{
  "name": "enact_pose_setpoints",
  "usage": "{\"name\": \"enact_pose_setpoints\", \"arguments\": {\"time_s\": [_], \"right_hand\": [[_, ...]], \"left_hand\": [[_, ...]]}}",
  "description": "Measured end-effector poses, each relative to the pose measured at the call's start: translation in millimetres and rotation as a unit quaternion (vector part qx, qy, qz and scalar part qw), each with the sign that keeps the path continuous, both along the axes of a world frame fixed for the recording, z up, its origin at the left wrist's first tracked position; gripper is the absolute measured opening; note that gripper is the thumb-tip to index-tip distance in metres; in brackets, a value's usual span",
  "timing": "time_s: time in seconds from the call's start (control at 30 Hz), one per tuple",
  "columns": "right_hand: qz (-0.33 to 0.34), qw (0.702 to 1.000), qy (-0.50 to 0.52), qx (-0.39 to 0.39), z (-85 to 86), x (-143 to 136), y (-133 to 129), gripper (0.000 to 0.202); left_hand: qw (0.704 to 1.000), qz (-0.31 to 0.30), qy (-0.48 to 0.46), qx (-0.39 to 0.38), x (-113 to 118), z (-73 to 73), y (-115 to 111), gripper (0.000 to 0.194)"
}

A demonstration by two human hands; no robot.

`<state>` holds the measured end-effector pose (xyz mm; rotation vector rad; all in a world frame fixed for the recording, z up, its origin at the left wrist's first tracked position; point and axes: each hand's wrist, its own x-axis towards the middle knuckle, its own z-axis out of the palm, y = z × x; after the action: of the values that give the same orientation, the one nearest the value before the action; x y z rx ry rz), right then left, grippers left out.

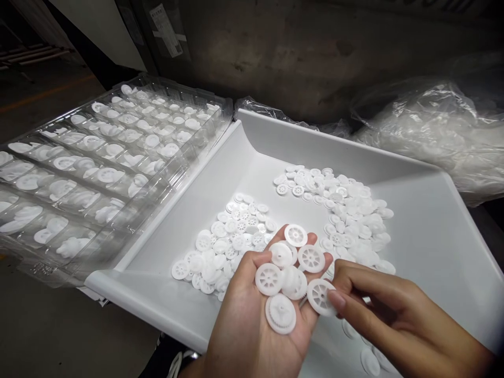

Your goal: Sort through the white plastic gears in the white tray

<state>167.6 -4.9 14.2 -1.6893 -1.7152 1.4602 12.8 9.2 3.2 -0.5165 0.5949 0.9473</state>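
Note:
My left hand point(252, 320) lies palm up over the near edge of a white tray point(429, 231). Several small white plastic gear wheels point(285, 273) rest on its palm and fingers. My right hand point(378, 310) reaches in from the right and pinches one white gear wheel point(319, 296) between thumb and forefinger, right beside the left palm. Below the hands, the white tray holds two loose heaps of the same wheels: one heap point(228, 241) on the left, another heap point(346, 210) toward the back right.
A clear plastic blister tray point(98, 168) with rows of pockets holding white gears sits left of the white tray. Clear plastic bags point(433, 131) of white parts lie at the back right. A dark wall stands behind.

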Motion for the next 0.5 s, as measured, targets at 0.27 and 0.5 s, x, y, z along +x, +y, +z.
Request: {"name": "enact_pose_setpoints", "arguments": {"time_s": [0.27, 0.5], "right_hand": [[-0.008, 0.999, 0.037, -0.038, -8.2, 10, 4, 0.032], [0.020, 0.991, -0.034, 0.131, -4.2, 21, 4, 0.029]], "left_hand": [[0.999, -0.004, 0.021, -0.033, 0, 4.4, 2, 0.045], [1.000, 0.013, 0.014, -0.016, 0, 3.9, 2, 0.048]]}}
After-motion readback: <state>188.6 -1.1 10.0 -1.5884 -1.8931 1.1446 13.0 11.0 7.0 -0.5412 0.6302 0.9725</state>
